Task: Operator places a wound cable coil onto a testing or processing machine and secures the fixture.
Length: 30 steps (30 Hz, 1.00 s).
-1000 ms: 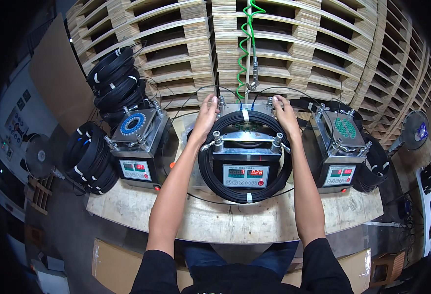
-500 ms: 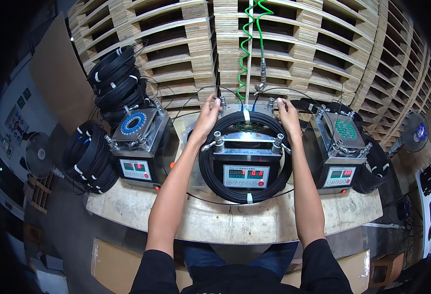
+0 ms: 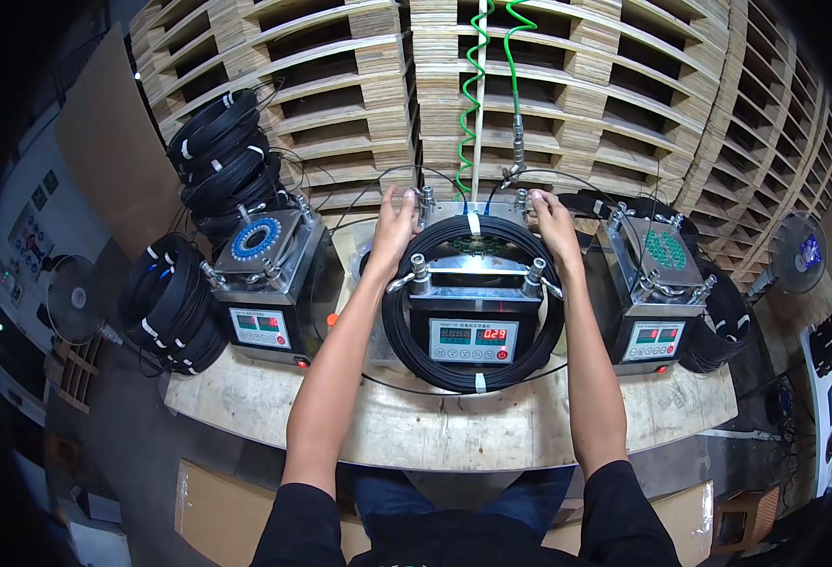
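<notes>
Fingers of your left hand (image 3: 395,227) and right hand (image 3: 554,227) stay curled on the black cable coil (image 3: 473,378) at its 11 and 1 o'clock, barely moved in a second; the coil still rings the middle machine (image 3: 474,326) on the table (image 3: 454,425), apparently being seated.

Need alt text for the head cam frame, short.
Seen from above, a person's left hand and right hand rest on the far side of a black cable coil looped around the middle machine of three metal bench units with digital displays. More black coils lie at left; stacked wooden pallets stand behind.
</notes>
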Each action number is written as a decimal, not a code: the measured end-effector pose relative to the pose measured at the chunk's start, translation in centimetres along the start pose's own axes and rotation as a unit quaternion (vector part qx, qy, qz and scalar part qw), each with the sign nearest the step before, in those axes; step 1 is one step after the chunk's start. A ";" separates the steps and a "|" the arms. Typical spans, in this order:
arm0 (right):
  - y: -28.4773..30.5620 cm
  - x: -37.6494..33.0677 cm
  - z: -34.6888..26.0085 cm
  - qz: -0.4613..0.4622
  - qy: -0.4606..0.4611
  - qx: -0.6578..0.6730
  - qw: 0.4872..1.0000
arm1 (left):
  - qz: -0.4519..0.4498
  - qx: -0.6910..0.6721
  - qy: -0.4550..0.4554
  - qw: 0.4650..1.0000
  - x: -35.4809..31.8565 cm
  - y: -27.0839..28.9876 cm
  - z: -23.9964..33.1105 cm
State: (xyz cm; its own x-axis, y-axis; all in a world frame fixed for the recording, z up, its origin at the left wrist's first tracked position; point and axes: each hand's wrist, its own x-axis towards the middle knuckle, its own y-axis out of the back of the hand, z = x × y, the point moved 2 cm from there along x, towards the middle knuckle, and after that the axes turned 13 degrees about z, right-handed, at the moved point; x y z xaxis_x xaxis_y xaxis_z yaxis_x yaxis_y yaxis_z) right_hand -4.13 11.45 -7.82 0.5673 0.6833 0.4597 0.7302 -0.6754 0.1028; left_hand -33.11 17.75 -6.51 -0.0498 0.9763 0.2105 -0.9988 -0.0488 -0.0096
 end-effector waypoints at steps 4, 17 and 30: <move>0.0 -0.9 -1.3 0.049 -0.048 0.029 0.997 | -0.004 -0.055 0.013 0.998 -0.1 0.1 0.1; 0.5 0.9 1.3 0.011 -0.001 -0.096 0.995 | -0.051 -0.033 0.030 0.998 0.6 -0.4 -0.7; 0.3 -0.8 -0.8 0.095 -0.050 -0.026 0.994 | -0.117 -0.117 0.045 0.985 0.1 0.4 -0.4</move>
State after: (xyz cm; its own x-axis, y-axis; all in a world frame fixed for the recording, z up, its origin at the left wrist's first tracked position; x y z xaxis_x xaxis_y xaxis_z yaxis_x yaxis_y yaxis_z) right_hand -4.73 10.48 -7.45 0.7302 0.5640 0.3857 0.5867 -0.8069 0.0692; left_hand -33.53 17.88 -6.89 0.1932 0.9701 0.1466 -0.9551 0.2202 -0.1981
